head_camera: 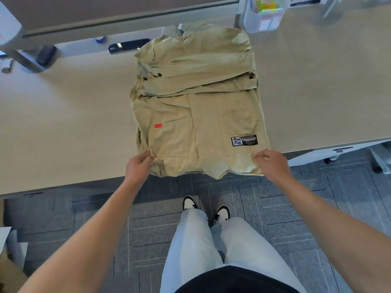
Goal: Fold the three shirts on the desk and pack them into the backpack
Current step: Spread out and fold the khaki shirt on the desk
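Note:
A khaki button shirt [196,106] lies flat on the desk [63,115], with both sleeves folded across its upper half. It has two front pockets, a small red tag and a black label. Its hem hangs slightly over the desk's front edge. My left hand [138,166] pinches the hem at the lower left corner. My right hand [271,163] pinches the hem at the lower right corner. No backpack and no other shirt is in view.
A black oblong object [129,46] and a small black case [45,55] lie at the back of the desk. A clear container [262,15] with papers stands at the back right. My legs and shoes stand on grey carpet below.

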A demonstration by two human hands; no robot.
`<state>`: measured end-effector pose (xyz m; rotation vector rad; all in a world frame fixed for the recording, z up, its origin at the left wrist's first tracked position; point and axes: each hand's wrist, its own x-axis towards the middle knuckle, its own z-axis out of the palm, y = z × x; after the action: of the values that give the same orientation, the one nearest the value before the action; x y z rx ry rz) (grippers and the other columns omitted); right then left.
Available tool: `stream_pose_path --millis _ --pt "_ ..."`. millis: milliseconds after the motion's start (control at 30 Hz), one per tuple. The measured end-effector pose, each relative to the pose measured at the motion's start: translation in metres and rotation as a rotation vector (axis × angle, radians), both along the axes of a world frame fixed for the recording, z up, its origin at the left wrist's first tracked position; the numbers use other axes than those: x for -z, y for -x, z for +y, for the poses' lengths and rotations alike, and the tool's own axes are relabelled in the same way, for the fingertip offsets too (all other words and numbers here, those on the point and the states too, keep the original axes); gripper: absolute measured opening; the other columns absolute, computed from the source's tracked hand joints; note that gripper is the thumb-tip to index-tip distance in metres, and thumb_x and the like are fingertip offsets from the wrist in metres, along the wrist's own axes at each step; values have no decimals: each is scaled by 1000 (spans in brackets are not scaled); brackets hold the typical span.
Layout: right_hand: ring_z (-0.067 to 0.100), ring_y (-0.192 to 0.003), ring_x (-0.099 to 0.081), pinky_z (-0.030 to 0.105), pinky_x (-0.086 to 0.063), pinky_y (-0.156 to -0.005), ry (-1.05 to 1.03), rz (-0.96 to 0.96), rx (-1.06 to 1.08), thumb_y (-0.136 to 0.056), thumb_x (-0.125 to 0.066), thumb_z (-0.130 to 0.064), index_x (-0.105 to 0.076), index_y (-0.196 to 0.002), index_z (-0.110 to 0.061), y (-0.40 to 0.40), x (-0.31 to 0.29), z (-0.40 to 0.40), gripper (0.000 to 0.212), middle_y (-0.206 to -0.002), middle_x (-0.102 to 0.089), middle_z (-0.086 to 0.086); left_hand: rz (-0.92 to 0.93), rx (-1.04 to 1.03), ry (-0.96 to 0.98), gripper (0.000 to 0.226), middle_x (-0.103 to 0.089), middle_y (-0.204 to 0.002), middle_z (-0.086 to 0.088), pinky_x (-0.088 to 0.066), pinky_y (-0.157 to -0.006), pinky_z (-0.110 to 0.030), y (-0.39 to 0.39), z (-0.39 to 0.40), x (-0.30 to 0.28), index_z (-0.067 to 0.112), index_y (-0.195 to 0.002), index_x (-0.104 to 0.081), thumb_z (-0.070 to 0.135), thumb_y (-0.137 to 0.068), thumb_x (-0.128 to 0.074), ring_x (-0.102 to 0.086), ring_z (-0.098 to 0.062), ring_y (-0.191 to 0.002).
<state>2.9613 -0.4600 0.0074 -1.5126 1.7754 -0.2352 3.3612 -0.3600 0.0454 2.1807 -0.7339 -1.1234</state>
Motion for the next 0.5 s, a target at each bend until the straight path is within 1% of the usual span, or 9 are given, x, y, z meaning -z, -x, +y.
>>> stream_pose_path --millis 67,133,200,233,300,367,433,467,500 --pt "20 -114 -63 39 -50 -96 1 -24 -24 -102 -60 -41 -78 -112 -22 6 -8 7 28 -119 -73 -4 34 -15 20 35 -64 -138 -7 -42 -104 -33 8 4 -13 9 -135 -67 25 -105 -56 -55 -21 -129" --pt "17 -115 -63 36 -48 -96 6 -69 -46 -101 -62 -41 -77 -108 -27 15 -15 17 22 -119 -72 -6 37 -6 41 33 -66 -134 -6 -43 -103 -33 15 13 -26 8 -132 -68 23 -105 -56 -57 -20 -125" --pt "17 -113 -63 37 -48 -98 15 -115 -48 -100 -65 -40 -76 -102 -31 24 -23 30 14 -116 -72 -4 38 6 43 31 -67 -131 -4 -45 -101 -32 21 29 -36 10 -131 -70 22 -105 -56 -58 -17 -121" --pt "17 -112 -63 37 -48 -97 22 -125 -47 -99 -66 -38 -75 -101 -31 28 -27 37 12 -114 -71 -3 39 15 44 30 -68 -130 -3 -46 -101 -32 24 39 -41 12 -129 -71 22 -105 -57 -59 -17 -121" --pt "15 -107 -63 32 -46 -91 33 -134 -50 -99 -67 -35 -73 -101 -32 36 -37 50 7 -113 -70 -2 34 35 60 28 -70 -128 -1 -49 -101 -30 31 58 -53 14 -126 -74 22 -104 -58 -62 -14 -121" --pt "10 -103 -63 23 -44 -86 41 -153 -56 -99 -67 -33 -73 -104 -30 43 -48 62 7 -112 -69 -3 25 39 84 25 -72 -123 1 -53 -94 -23 39 74 -63 16 -122 -76 21 -104 -60 -65 -3 -112" --pt "7 -101 -64 17 -43 -82 63 -169 -46 -100 -68 -32 -73 -104 -29 49 -62 72 8 -108 -71 -5 47 13 124 23 -72 -115 3 -55 -78 -12 47 84 -75 13 -119 -77 16 -104 -60 -68 7 -95" --pt "7 -100 -65 18 -44 -81 74 -183 -34 -100 -67 -32 -74 -103 -29 51 -69 75 8 -106 -72 -7 68 -7 146 22 -73 -113 3 -55 -75 -12 50 87 -81 12 -118 -77 14 -103 -60 -69 9 -91" --pt "6 -98 -66 19 -47 -81 81 -200 -23 -100 -67 -31 -75 -102 -27 53 -78 77 10 -103 -73 -8 83 -26 162 22 -74 -112 3 -57 -78 -15 52 89 -85 12 -117 -78 15 -103 -61 -69 8 -92"
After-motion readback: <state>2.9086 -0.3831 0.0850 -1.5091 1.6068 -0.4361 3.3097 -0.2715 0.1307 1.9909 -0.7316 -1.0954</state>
